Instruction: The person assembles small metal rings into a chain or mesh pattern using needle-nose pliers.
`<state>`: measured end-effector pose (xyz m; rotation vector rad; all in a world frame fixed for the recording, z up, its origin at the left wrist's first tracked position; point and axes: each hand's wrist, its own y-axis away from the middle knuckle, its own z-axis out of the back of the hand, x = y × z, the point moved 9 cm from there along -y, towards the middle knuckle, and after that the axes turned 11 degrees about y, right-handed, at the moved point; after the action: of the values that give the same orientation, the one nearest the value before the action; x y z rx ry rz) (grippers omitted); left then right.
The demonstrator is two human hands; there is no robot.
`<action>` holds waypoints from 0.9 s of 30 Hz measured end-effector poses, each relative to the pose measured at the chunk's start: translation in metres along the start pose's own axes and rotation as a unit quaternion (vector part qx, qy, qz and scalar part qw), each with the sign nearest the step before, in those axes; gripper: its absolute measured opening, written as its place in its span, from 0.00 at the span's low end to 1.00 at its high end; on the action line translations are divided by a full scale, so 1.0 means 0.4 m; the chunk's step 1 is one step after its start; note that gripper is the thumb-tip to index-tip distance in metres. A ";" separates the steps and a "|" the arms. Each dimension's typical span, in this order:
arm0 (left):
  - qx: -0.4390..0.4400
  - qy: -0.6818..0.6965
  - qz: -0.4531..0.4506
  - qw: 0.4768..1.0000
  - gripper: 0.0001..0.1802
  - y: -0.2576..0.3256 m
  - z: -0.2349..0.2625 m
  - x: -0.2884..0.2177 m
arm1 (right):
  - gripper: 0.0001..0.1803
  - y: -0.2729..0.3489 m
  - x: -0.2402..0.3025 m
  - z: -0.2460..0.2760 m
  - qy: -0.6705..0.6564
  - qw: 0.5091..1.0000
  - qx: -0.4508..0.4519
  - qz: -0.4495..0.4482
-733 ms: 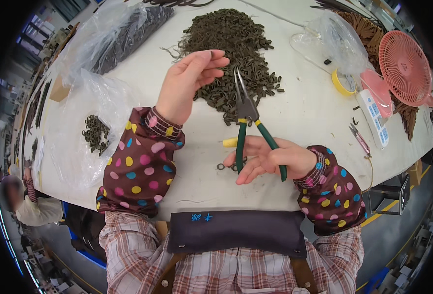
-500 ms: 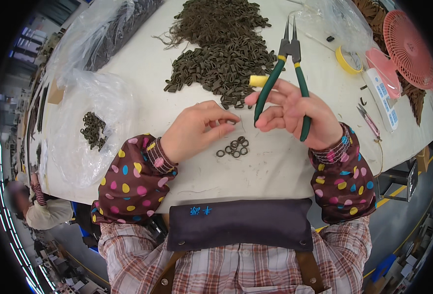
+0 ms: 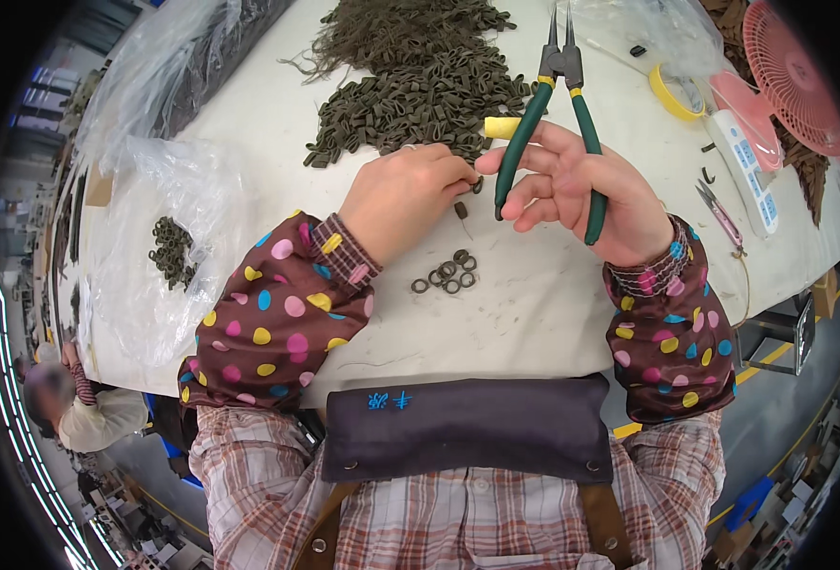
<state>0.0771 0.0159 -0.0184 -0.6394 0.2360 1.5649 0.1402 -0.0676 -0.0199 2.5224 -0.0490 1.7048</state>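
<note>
meanwhile the right hand (image 3: 582,195) grips green-handled pliers (image 3: 561,104) above the desk (image 3: 534,313), the left hand (image 3: 403,195) pinches a small dark ring (image 3: 477,184) beside them, with bare desk toward the near edge.

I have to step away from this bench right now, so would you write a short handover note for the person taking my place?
Left hand: fingers pinched shut on a small dark loop at the table, beside the right thumb.
Right hand: holds the green-handled pliers, tips pointing up and away, nothing seen in them; a yellow piece sits on one handle.
Parts: big heap of olive loops beyond the hands; small cluster of dark rings in front of you; a few more loops on the clear plastic bag at left.
Done: only the small cluster looks finished.
Left: most of the heap, seemingly.
</note>
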 end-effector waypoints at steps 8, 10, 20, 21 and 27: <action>0.042 0.050 0.004 0.998 0.08 0.071 0.000 -0.018 | 0.25 0.010 0.016 0.013 0.026 0.999 -0.029 -0.002; 0.136 0.174 0.027 0.975 0.10 0.101 -0.018 -0.015 | 0.25 0.011 0.013 0.014 0.026 0.999 -0.032 -0.004; 0.117 0.220 0.049 0.967 0.11 0.093 0.005 -0.040 | 0.24 0.007 0.007 0.017 0.019 0.999 -0.031 0.000; 0.117 0.219 0.050 0.967 0.11 0.100 -0.004 -0.040 | 0.24 0.006 0.006 0.014 0.018 0.999 -0.030 0.000; 0.138 0.225 0.023 0.964 0.13 0.108 0.017 -0.037 | 0.24 0.011 0.008 0.006 0.014 0.999 -0.033 0.001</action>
<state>0.0332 0.0020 -0.0147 -0.7649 0.8017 1.3788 0.1431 -0.0722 -0.0176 2.4513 -0.1037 1.7095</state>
